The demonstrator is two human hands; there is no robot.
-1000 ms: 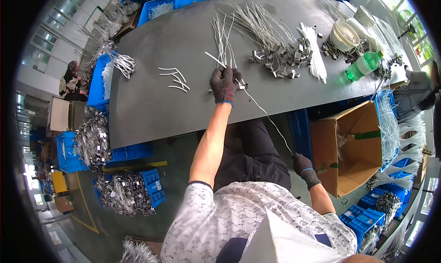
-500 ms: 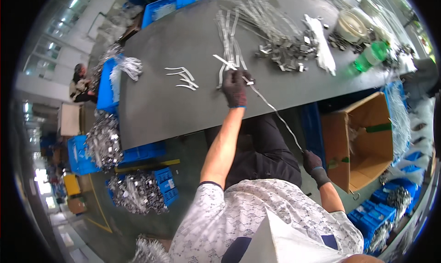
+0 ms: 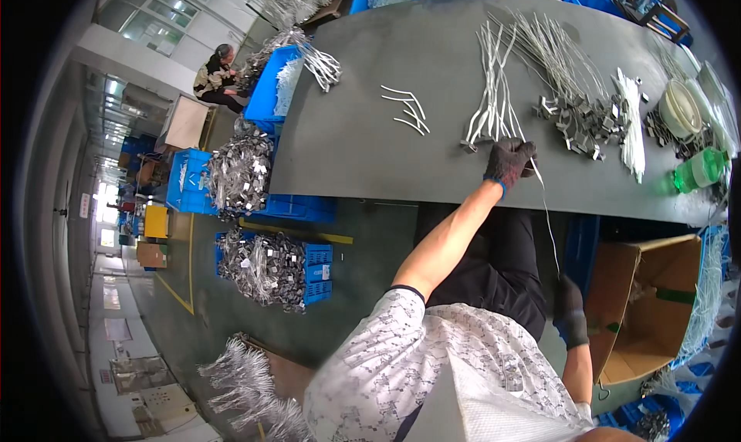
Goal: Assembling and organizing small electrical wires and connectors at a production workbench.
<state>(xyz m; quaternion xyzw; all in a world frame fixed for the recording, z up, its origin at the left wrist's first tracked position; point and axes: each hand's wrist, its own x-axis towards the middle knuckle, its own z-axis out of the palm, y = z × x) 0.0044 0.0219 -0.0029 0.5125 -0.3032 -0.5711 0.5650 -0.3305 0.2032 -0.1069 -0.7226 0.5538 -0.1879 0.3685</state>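
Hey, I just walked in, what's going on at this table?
Someone in dark gloves is handling a thin pale strand. Their left hand grips it near the edge of the grey table, while the right hand, lower down beside a cardboard box, has the other end, so it stretches between them. More white strands lie just beyond the left hand, with short curved white pieces to their left.

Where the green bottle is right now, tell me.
In the head view, the green bottle is on the grey table toward its right end, near the off-white tub.
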